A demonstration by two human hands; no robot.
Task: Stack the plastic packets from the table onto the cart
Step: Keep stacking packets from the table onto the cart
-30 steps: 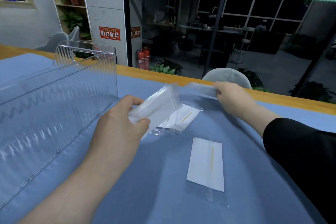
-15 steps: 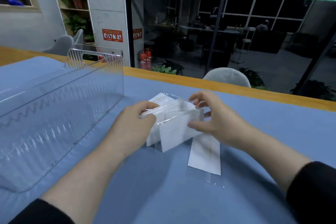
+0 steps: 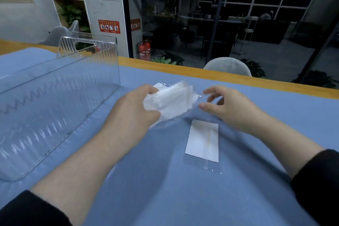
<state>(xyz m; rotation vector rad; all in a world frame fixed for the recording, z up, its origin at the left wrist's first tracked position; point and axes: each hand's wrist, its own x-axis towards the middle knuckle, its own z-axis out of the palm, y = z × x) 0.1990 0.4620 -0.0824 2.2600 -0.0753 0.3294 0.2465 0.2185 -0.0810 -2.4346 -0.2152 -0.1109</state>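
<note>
Left hand (image 3: 132, 113) round a blurred packet bundle (image 3: 170, 101), right hand (image 3: 227, 106) loose, 1 packet (image 3: 202, 140) flat on table (image 3: 165, 189).

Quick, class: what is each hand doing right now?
Left hand: grip closed on a bunch of packets.
Right hand: open, fingers loosely curled, holding nothing, just beside the packets.

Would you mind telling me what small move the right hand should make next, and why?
Probably lower the right hand onto the flat packet on the blue cloth and pick it up. That hand is free, with loosely curled fingers, while the left hand already grips the bunch of packets.
</note>
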